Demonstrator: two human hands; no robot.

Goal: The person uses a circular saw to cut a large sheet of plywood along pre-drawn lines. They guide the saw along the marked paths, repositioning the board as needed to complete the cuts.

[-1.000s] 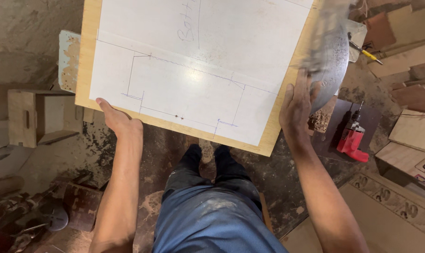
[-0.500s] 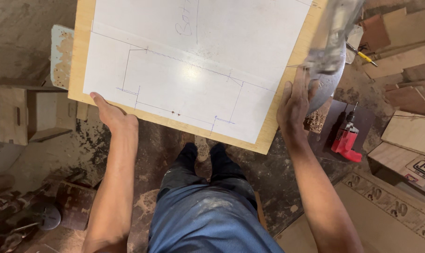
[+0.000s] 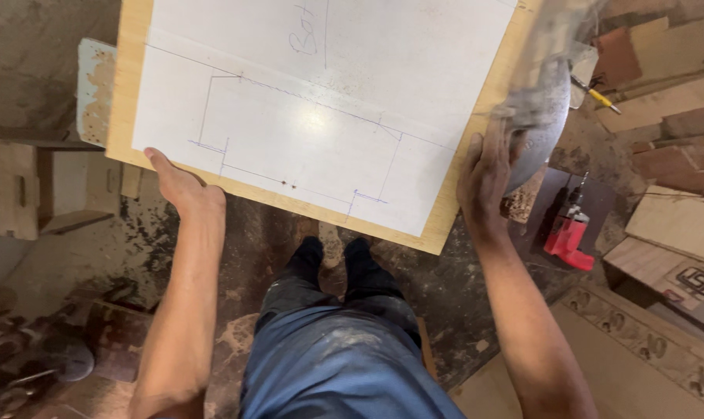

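Gripping the white-faced board (image 3: 321, 116) at both near corners: the left hand (image 3: 183, 190) is pinching the front-left edge, and the right hand (image 3: 484, 182) is wrapping the right edge by a blurry grey tool (image 3: 539, 116). It's lying flat straight ahead, long axis running left to right, both hands about equally close.

This is a woodworking shop. A plywood panel (image 3: 134, 85) with a white face bears pencilled cutting lines, just beyond the left hand's fingers (image 3: 156, 157). Off past the right hand's fingers (image 3: 487, 147) lie stacked timber offcuts (image 3: 670, 101), a red power drill (image 3: 567, 231) and a pencil (image 3: 595, 95). A small wooden box (image 3: 14, 186) stands well left of the left fingers, on a dusty, stained floor (image 3: 437, 279).
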